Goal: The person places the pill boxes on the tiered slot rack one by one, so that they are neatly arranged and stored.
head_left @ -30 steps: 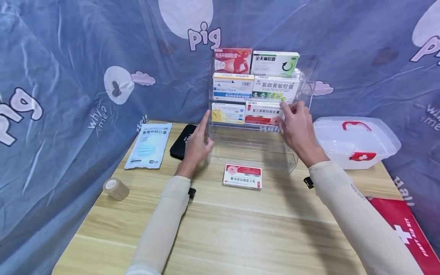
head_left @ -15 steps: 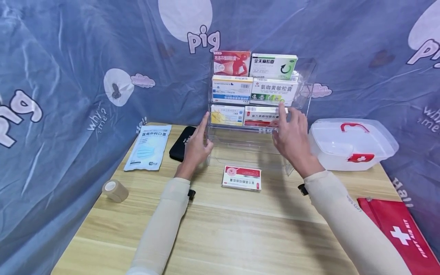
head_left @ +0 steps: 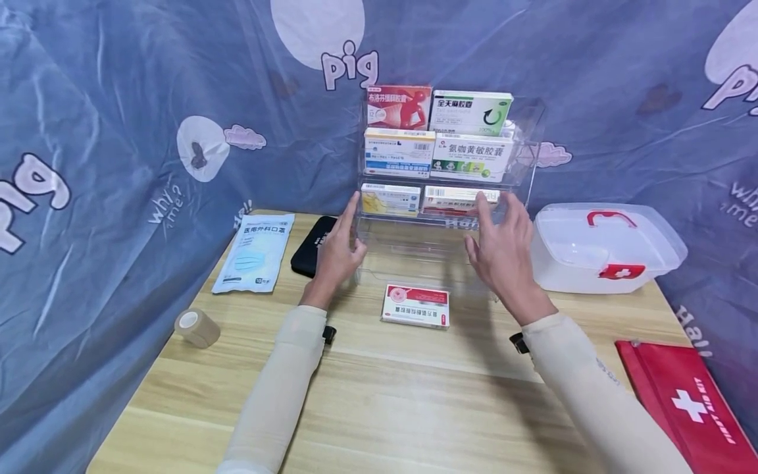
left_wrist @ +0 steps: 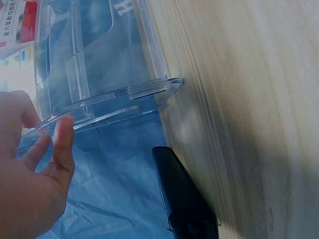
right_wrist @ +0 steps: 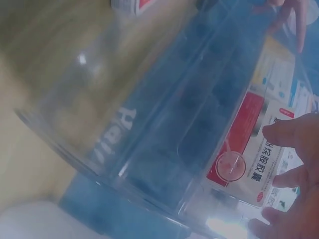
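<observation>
A clear acrylic display rack (head_left: 408, 245) holds several medicine boxes in tiers. My left hand (head_left: 337, 263) holds its left side panel, thumb in front and fingers along the outer side; the left wrist view shows the panel's edge between them. My right hand (head_left: 506, 253) is at the lower filled tier, with the index fingertip on a red-and-white medicine box (head_left: 453, 199) and the thumb apart below. In the right wrist view, the fingers (right_wrist: 286, 133) lie over this box's upper edge. Beside it sits a yellow-and-white box (head_left: 391, 199). Another red-and-white box (head_left: 416, 305) lies flat before the rack.
At left are a mask packet (head_left: 254, 253), a black case (head_left: 308, 247) and a tan bandage roll (head_left: 198, 328). A white lidded first-aid box (head_left: 604, 250) stands right of the rack. A red first-aid pouch (head_left: 681, 395) lies at the table's right edge.
My right hand has shifted slightly left and loosened from the box's right end, its fingers spreading. The box now shows more of its top edge. The left hand stays at the rack's side.
</observation>
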Motion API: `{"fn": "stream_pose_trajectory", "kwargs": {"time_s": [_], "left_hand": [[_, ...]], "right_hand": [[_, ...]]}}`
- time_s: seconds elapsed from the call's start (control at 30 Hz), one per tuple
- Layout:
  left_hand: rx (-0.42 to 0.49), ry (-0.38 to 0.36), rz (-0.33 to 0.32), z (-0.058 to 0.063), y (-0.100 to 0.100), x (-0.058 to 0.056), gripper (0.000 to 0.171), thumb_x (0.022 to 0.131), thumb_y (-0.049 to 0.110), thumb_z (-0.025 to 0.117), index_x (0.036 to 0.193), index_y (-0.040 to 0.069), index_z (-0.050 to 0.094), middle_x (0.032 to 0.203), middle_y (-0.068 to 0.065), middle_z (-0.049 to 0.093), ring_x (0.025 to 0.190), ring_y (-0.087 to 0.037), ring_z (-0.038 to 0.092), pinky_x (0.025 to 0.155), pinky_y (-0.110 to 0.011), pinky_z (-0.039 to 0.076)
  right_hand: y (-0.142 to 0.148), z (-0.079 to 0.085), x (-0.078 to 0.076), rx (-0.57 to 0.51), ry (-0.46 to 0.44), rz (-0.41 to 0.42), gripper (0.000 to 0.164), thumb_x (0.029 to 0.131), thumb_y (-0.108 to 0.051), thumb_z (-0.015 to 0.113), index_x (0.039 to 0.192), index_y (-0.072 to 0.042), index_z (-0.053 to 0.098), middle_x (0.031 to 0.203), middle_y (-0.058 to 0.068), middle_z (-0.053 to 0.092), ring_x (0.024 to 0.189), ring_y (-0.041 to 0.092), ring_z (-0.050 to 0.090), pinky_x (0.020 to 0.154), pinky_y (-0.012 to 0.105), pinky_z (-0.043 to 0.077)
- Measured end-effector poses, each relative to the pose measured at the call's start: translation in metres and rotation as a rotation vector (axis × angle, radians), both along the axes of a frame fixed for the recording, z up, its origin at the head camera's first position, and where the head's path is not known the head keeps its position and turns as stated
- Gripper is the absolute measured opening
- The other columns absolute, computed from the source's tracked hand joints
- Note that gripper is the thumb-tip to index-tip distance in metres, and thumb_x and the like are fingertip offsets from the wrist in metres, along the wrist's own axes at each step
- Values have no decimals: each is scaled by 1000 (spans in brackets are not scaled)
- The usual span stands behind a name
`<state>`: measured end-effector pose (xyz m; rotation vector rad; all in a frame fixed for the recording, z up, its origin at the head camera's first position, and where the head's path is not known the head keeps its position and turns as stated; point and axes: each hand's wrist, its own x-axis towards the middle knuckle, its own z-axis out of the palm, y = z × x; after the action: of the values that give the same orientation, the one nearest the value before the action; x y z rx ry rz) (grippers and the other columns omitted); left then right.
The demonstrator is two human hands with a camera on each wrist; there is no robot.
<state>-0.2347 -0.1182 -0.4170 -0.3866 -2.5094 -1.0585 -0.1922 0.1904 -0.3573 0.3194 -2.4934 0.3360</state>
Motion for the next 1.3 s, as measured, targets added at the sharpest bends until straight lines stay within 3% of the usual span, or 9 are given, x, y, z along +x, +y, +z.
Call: {"fn": "stream_pose_trajectory", "kwargs": {"time_s": [0.3, 0.5, 0.6, 0.67, 0.77, 0.9, 1.0, 1.1, 1.3], "left_hand": [[-3, -6, 4, 1, 1, 0, 105, 90, -6, 63, 174, 35, 15, 175, -8, 38, 67, -27, 55, 60, -37, 51], [0, 5, 7, 2, 0, 0, 105, 90, -6, 63, 174, 35, 15, 175, -8, 39, 66, -26, 54, 58, -37, 51], [-3, 4, 9, 2, 0, 1, 105, 90, -5, 64, 174, 35, 16, 174, -8, 40, 66, -26, 55, 58, -37, 50], [-8, 3, 11, 1, 0, 1, 104, 91, -5, 64, 174, 35, 16, 173, -8, 41, 67, -26, 56, 58, -37, 51], [-14, 1, 12, 1, 0, 2, 104, 90, -5, 64, 174, 34, 16, 172, -8, 43, 69, -26, 57, 57, -36, 51], [-13, 3, 15, 0, 0, 2, 105, 90, -5, 64, 174, 34, 16, 173, -9, 41, 67, -26, 56, 58, -36, 51], [-9, 1, 16, -1, 1, 2, 106, 89, -5, 65, 174, 35, 15, 174, -9, 39, 65, -26, 54, 58, -37, 52], [-11, -8, 16, -1, 1, 2, 107, 89, -5, 65, 174, 36, 15, 175, -9, 39, 64, -25, 54, 59, -37, 53], [-12, -15, 23, 0, 0, 1, 109, 88, -5, 65, 174, 37, 14, 174, -9, 40, 69, -27, 57, 63, -39, 55]], "right_hand": [[-1, 19, -22, 3, -24, -48, 71, 97, -20, 72, 157, 3, 41, 147, 35, 48, 136, 55, 46, 110, 68, 36], [-5, 30, -21, 1, -89, -58, 66, 97, -18, 70, 153, 1, 42, 149, 33, 49, 137, 54, 47, 112, 68, 34], [-5, 29, -15, -5, -76, -25, 63, 96, -14, 71, 151, 1, 44, 154, 35, 45, 141, 56, 44, 115, 69, 33], [-6, 24, -8, -19, -58, 25, 58, 95, -10, 71, 147, 1, 49, 153, 36, 46, 141, 56, 45, 117, 71, 34], [-11, 7, 7, -6, -65, 132, 45, 93, -5, 71, 136, 4, 60, 140, 35, 57, 127, 54, 56, 110, 68, 46], [-19, -28, 29, 64, -261, 219, 33, 96, -12, 74, 125, 3, 70, 118, 27, 70, 97, 43, 70, 84, 56, 62], [-22, -50, 42, 98, -434, 212, 35, 97, -21, 78, 124, -1, 71, 112, 22, 70, 85, 36, 71, 71, 53, 63], [-23, -64, 48, 104, -517, 189, 33, 93, -24, 84, 116, -4, 72, 105, 18, 68, 79, 32, 68, 67, 52, 61], [-16, -70, 48, 26, -645, 155, 31, 89, -27, 88, 100, -6, 69, 88, 8, 67, 74, 24, 61, 67, 43, 55]]}}
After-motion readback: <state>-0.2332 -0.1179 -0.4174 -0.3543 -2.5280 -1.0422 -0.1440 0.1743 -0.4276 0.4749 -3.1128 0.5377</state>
